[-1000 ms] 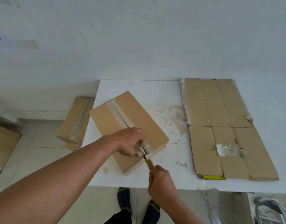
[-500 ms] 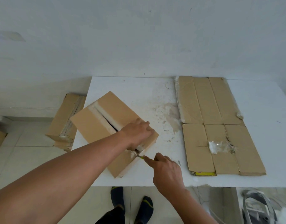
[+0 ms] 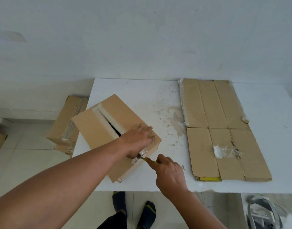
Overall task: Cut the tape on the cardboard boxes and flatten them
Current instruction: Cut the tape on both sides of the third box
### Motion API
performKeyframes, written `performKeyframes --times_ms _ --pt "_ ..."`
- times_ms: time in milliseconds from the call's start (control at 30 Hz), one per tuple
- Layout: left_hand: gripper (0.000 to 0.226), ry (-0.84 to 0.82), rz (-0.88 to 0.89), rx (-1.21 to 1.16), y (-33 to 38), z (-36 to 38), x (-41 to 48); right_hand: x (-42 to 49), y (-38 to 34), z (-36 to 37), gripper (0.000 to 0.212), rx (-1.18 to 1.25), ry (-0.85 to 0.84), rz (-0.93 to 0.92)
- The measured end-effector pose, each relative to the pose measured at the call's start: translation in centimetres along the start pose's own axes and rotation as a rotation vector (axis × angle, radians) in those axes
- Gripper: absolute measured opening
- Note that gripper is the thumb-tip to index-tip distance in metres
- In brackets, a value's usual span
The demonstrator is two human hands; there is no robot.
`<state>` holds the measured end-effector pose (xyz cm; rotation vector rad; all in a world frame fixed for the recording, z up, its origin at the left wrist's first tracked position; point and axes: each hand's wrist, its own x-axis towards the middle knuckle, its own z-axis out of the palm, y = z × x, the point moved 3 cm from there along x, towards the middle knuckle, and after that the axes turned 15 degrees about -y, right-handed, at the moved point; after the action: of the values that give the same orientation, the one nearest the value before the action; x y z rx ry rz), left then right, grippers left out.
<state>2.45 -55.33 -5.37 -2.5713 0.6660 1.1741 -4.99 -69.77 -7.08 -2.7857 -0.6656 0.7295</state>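
Note:
A brown cardboard box (image 3: 99, 129) lies on the left part of the white table (image 3: 150, 100). Its top seam gapes open along a strip of clear tape. My left hand (image 3: 138, 139) presses flat on the box top near its near right corner, fingers spread. My right hand (image 3: 168, 172) grips a yellow-handled cutter (image 3: 147, 159) whose blade touches the tape on the box's near side, just under my left hand. A flattened cardboard box (image 3: 216, 129) lies on the right half of the table.
Another taped box (image 3: 66, 123) stands on the tiled floor left of the table, against the wall. My feet (image 3: 133, 210) show below the table's front edge. A grey object (image 3: 264, 212) sits on the floor at the lower right.
The top seam has opened into a dark gap. My left hand has slid towards the box's right corner. The cutter has gone from the top edge to the tape on the near side.

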Motion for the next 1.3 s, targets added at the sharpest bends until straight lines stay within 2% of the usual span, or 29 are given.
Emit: performKeyframes --times_ms 300,533,667,900,1000,1167,1300 --pt "0.092 0.007 -0.012 -0.025 0.2 0.3 0.0 0.5 -0.3 -0.7 0.071 -0.075 -0.03 -0.02" --pt "0.089 0.026 0.011 -0.07 0.1 1.5 0.0 0.3 0.4 -0.2 0.075 0.01 -0.041 -0.027" --pt "0.089 0.041 0.036 -0.142 0.0 2.3 0.5 0.5 1.9 0.2 0.078 -0.016 0.037 -0.034" --pt "0.09 0.079 0.056 -0.179 -0.3 3.6 0.9 4.0 3.9 0.1 0.08 -0.161 0.089 -0.145" --pt "0.089 0.087 0.058 -0.169 -0.2 3.6 0.9 4.4 4.2 0.2 0.081 -0.152 0.108 -0.194" --pt "0.089 0.12 0.072 -0.163 -0.2 3.8 1.2 4.8 4.6 -0.1 0.082 -0.176 0.135 -0.178" --pt "0.082 0.134 0.085 -0.169 -0.4 4.4 1.1 4.8 6.5 -0.6 0.079 -0.138 0.244 -0.103"
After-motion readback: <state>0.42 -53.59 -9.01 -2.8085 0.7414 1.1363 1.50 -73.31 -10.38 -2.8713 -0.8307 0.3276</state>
